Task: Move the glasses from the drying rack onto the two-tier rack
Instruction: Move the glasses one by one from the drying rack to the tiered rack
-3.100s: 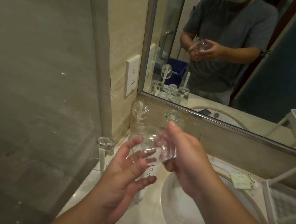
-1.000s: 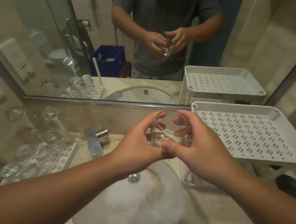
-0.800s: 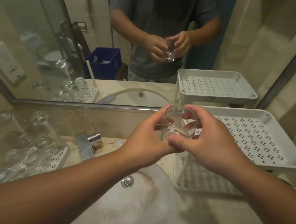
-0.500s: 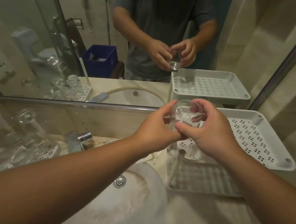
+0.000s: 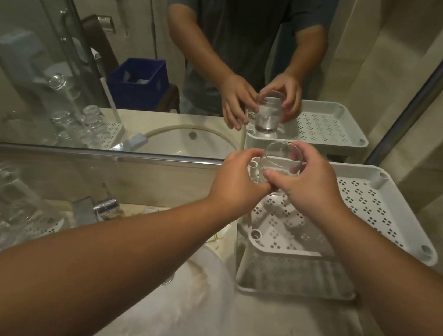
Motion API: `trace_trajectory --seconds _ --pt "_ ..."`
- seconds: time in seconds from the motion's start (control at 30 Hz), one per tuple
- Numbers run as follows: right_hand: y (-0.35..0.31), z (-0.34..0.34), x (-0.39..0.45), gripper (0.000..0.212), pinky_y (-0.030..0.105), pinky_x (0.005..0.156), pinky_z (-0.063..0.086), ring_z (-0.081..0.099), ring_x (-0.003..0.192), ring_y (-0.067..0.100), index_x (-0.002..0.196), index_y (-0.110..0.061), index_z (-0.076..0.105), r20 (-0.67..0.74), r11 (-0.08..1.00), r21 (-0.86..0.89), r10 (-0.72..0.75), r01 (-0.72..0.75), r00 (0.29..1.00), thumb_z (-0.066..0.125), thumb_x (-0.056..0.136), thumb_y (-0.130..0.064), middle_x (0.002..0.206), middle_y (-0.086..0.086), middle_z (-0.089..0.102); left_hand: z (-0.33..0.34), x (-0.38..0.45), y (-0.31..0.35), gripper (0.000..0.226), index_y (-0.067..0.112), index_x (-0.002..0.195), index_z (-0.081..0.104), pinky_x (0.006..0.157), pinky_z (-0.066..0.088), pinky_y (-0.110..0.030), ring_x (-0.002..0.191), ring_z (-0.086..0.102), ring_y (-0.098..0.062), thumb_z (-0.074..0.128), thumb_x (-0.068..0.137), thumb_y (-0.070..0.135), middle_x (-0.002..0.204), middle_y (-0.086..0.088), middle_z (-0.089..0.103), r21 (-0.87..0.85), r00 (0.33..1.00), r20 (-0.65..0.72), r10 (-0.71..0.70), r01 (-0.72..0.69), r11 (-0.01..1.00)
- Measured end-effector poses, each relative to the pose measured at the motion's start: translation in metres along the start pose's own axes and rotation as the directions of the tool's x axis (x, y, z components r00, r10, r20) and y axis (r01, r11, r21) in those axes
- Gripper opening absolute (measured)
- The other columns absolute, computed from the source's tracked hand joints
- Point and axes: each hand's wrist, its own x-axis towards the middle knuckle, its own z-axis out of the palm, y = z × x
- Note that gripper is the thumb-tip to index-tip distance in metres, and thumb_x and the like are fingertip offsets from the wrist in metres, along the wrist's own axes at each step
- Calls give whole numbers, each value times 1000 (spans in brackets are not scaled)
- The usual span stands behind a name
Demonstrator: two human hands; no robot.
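A clear glass (image 5: 280,161) is held upright between my left hand (image 5: 237,179) and my right hand (image 5: 307,183), low over the far left corner of the white two-tier rack's perforated top tray (image 5: 373,204). I cannot tell whether its base touches the tray. The rack's lower tray (image 5: 293,276) shows below. At the far left stands the white drying rack (image 5: 38,224) with several clear glasses (image 5: 8,176) upside down on its pegs.
A white sink basin (image 5: 181,312) lies under my forearms, with a chrome tap (image 5: 96,207) behind it. A wall mirror (image 5: 172,62) runs along the back of the counter. A glass shower panel stands at the left.
Both hands carried the glass from the drying rack on the left, across the sink, to the right and lowered it over the top tray's far left corner.
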Motion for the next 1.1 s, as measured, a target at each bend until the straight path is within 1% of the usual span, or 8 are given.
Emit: trace_trajectory --seconds 0.1,0.17,0.27,0.4,0.5,0.67,0.77,1.1 --pt "4 4 9 75 20 69 47 58 88 2 132 -33 53 14 1000 -21 12 -12 1000 87 66 -42 106 -17 59 4 9 -5 69 28 135 55 88 31 -13 114 45 0 83 73 41 136 5 55 27 1000 -6 -1 2 1000" --pt "7 7 12 76 27 78 53 60 94 6 134 -32 52 30 1000 -20 16 -15 999 87 67 -42 114 -11 62 6 13 -8 69 26 135 55 91 32 -16 117 47 -1 83 74 40 137 5 55 28 1000 2 -2 2 1000" --pt "11 10 16 77 33 85 54 62 100 11 135 -31 51 43 999 -24 22 -21 999 87 67 -42 120 -9 62 9 18 -12 70 25 138 53 86 30 -9 113 46 2 82 76 39 139 5 55 34 1000 21 -6 5 999" --pt "15 11 20 79 32 87 53 61 104 12 137 -30 50 37 999 -34 37 -35 999 86 68 -42 122 -9 61 14 21 -13 70 24 141 50 72 25 0 107 42 6 79 79 38 141 6 54 31 1000 28 -6 5 1000" --pt "15 13 23 81 33 88 52 59 108 13 139 -29 48 31 999 -41 38 -37 999 85 69 -43 125 -8 60 15 24 -12 69 23 142 49 80 30 -8 110 44 3 78 81 37 142 5 54 21 1000 24 -8 8 1000" --pt "13 16 25 81 34 92 51 59 111 14 141 -27 46 24 998 -49 40 -39 999 84 71 -43 127 -8 58 17 25 -14 70 24 144 45 89 39 -23 126 52 -14 77 83 39 143 3 54 -4 999 30 -29 29 1000" --pt "12 18 27 82 28 91 45 57 115 14 142 -27 43 37 998 -58 37 -35 999 83 72 -42 130 -6 58 18 26 -16 71 25 145 43 93 41 -25 130 51 -17 76 84 40 145 2 53 -1 999 15 -43 43 999" --pt "15 21 22 83 25 87 42 56 114 13 144 -29 41 33 998 -51 35 -33 999 81 73 -45 132 -7 56 19 24 -16 70 21 146 41 95 37 -23 131 49 -16 75 86 35 146 0 50 17 1000 9 -18 18 1000"
